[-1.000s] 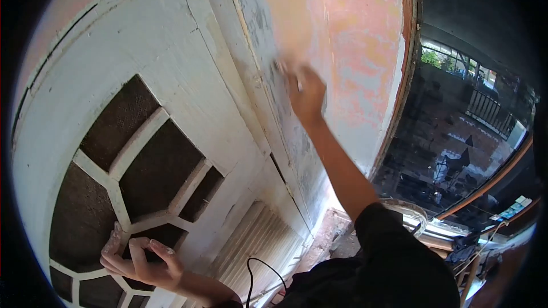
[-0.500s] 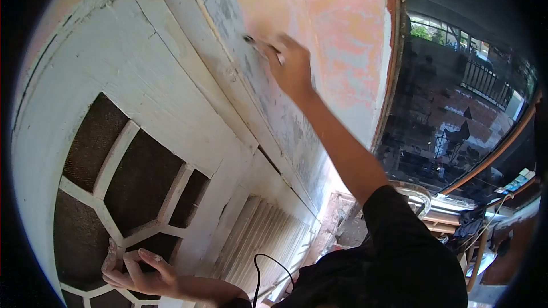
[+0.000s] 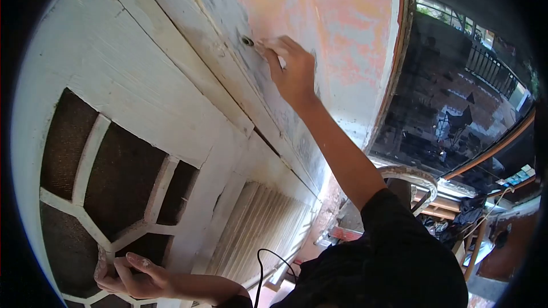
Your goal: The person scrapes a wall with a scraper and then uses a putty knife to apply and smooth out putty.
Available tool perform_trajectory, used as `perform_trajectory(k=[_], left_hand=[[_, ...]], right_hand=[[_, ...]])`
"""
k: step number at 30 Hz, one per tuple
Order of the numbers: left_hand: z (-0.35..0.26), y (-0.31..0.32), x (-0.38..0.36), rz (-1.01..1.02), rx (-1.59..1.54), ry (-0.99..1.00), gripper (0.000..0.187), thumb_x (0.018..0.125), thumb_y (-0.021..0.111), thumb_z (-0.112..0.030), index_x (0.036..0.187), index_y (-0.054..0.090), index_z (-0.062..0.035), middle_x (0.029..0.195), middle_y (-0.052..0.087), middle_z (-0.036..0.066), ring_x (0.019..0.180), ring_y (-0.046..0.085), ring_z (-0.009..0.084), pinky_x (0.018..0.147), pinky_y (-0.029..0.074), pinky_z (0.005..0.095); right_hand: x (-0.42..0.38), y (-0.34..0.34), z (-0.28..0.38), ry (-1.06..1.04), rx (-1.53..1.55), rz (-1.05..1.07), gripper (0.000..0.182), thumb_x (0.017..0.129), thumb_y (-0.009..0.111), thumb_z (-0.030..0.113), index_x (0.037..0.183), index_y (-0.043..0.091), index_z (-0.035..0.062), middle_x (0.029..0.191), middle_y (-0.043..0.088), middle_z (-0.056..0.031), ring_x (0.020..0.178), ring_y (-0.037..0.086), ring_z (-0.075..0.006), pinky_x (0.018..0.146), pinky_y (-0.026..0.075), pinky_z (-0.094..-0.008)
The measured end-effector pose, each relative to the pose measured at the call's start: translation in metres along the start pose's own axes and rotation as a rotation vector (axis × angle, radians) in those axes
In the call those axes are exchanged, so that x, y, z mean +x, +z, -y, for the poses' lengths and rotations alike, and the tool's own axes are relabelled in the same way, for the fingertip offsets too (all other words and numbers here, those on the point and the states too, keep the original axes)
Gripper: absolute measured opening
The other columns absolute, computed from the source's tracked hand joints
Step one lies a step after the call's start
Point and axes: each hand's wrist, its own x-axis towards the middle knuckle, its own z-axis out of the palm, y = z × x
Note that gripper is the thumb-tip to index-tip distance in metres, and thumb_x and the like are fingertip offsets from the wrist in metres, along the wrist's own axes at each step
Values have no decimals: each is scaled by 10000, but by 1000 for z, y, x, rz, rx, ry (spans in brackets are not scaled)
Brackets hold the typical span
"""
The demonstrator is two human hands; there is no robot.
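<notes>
My right hand is raised against the patchy pink and grey wall, fingers pinched together. At its fingertips is a small dark round thing; I cannot tell whether it is a tool's end or a hole in the wall. What the fingers grip is too small to name. Low on the left, my left hand has its fingers curled round a bar of the white lattice, with pale dust on the fingertips. Dark mesh fills the lattice openings.
White wooden boards run diagonally beside the wall. Below them is a ribbed panel. At the right are a dark glass window with reflections, a round metal rim and piled items. A black cable loops near my body.
The view has shifted, so the lattice and boards sit further left and the round metal rim shows more. My right hand has turned slightly at the wall; my left hand remains at the lattice.
</notes>
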Motion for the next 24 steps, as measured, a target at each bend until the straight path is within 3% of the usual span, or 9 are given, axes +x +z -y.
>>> perform_trajectory(k=[5,6,7,11,16,17,19,20,24], left_hand=[[-2,0,0,5,15,25,442,892,502,-357,596,432,-37,854,467,137,870,486,280,738,351,445],[-1,-1,0,1,28,45,453,891,503,-372,597,434,-35,861,476,140,870,489,283,745,355,444],[11,0,-5,-3,62,52,471,902,470,-455,775,658,-42,946,552,85,906,504,222,775,365,432],[21,0,-12,-11,35,75,428,902,489,-420,874,697,-47,940,558,75,891,507,217,763,370,414],[14,2,-6,-21,41,75,396,903,495,-385,877,696,-45,951,554,77,890,505,225,773,369,425],[7,3,-1,-22,31,70,401,899,497,-389,753,594,-29,917,527,116,865,500,257,742,366,426],[4,1,-2,-22,22,49,473,895,490,-407,609,469,-30,874,479,139,825,474,283,723,347,426],[1,1,-1,-33,31,57,484,893,483,-421,586,442,-49,867,462,128,823,466,273,734,335,420],[5,0,-4,14,30,56,470,896,487,-423,628,505,-37,860,476,130,849,484,269,751,340,428]], right_hand=[[-118,-24,-69,112,-72,107,82,778,636,18,854,660,36,797,633,-110,695,603,-288,613,488,-349],[-131,-37,-87,139,-138,272,82,779,638,28,858,660,37,800,634,-106,697,604,-282,618,489,-350],[-125,-46,-88,155,-204,425,83,781,641,38,862,661,39,802,635,-101,699,605,-277,622,491,-351],[-37,-36,-34,-88,-191,218,100,773,651,53,872,662,46,818,644,-80,749,609,-262,650,498,-330],[-49,-15,-5,-121,48,98,268,721,561,-98,910,655,65,885,664,-75,764,620,-246,662,510,-330],[-73,-12,-32,-151,109,62,338,696,510,-138,917,651,76,898,666,-76,764,627,-259,680,519,-327],[-134,-31,-100,194,-317,409,179,778,561,0,900,667,78,887,664,-72,802,639,-259,684,523,-340],[-149,-42,-119,193,-305,479,122,810,580,77,888,674,79,854,652,-83,785,633,-261,671,515,-363],[-70,-33,-79,253,-330,355,119,824,593,93,907,676,72,832,640,-97,750,620,-270,657,485,-365]])
